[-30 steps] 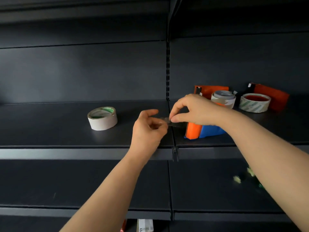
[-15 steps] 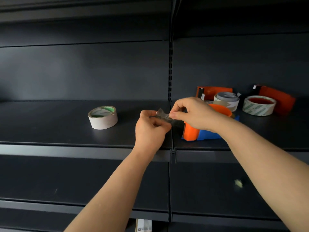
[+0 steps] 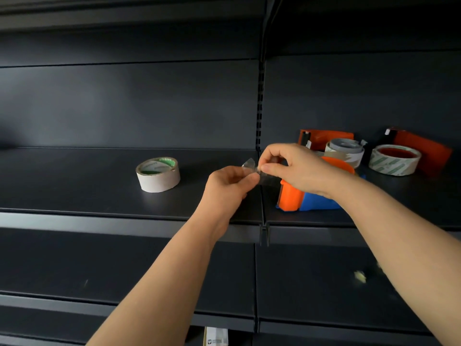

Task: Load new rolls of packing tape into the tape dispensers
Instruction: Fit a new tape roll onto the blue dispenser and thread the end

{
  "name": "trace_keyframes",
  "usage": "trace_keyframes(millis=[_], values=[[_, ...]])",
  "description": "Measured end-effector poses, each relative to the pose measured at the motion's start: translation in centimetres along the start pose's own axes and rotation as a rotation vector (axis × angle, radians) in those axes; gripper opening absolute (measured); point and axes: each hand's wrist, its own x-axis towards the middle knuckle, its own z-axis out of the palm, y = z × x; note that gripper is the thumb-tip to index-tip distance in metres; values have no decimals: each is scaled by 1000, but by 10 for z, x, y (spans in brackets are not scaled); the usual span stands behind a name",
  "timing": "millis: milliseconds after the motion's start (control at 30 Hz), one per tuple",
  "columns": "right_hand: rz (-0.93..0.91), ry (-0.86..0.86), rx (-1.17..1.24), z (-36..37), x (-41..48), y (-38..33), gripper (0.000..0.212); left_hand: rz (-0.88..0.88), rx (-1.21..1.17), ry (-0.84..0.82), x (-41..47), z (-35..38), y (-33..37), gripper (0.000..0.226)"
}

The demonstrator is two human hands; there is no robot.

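Observation:
An orange and blue tape dispenser [image 3: 296, 199] stands on the dark shelf [image 3: 99, 196], partly hidden behind my right wrist. A clear strip of tape [image 3: 249, 164] stretches out from it to the left. My left hand [image 3: 229, 186] and my right hand [image 3: 294, 168] both pinch that strip, fingertips nearly touching. A loose white tape roll [image 3: 158, 174] lies flat on the shelf to the left. Behind the dispenser, two orange dispensers lie on their sides, one [image 3: 326, 137] holding a grey-white roll [image 3: 345, 152], the other [image 3: 424, 151] holding a white roll [image 3: 395, 159].
The shelf's front edge [image 3: 124, 221] runs across the middle of the view. A vertical slotted upright [image 3: 260, 108] splits the back panel. A lower shelf [image 3: 324, 283] carries small pale scraps [image 3: 360, 276]. A white label [image 3: 215, 337] shows at the bottom.
The tape strip has lifted slightly and its free end now curls up above my left fingers. Both hands keep their pinch in about the same place.

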Motion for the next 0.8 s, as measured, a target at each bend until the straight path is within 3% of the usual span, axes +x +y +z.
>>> trace_keyframes(millis=[100,300,467,533,667,800], values=[[27,7,-1,-2,-2,1,9,8,-61,77,2,5,-3,5],[44,12,-178,0,-1,-4,23,40,-159,115,3,6,-5,12],[71,-8,8,-5,2,-7,67,49,-196,130,5,8,-4,14],[77,-39,21,-7,7,-10,56,48,-192,114,6,8,-5,14],[58,-31,52,1,17,-15,16,42,-198,108,6,7,-5,12],[80,35,66,11,22,-12,10,42,-186,117,6,6,-9,9]])
